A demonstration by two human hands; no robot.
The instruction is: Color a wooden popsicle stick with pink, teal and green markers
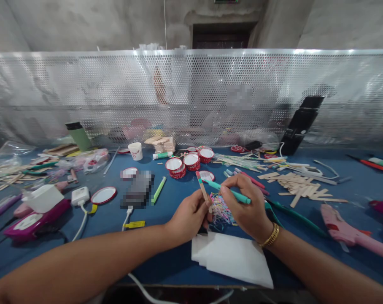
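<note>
Pinched in my left hand [191, 213] is a wooden craft stick [203, 188], held slanting upward, with red and green colour at its upper end. My right hand [246, 202] grips a teal marker pen [242, 196], its tip pointing left at the coloured end of the stick. Whether the tip touches the wood I cannot tell. Below and between both hands lies a heap of thin multicoloured strings or bands [221, 209]. Folded white paper [232, 257] rests on the blue table just under my hands.
Red-rimmed round tins [191, 161] stand behind my hands. Loose craft sticks [300, 185] and a pink glue gun [340, 226] lie to the right. A blurred phone-like device [137, 190], a green marker [159, 190] and a paper cup [135, 151] are left. A perforated metal screen [115, 93] closes the back.
</note>
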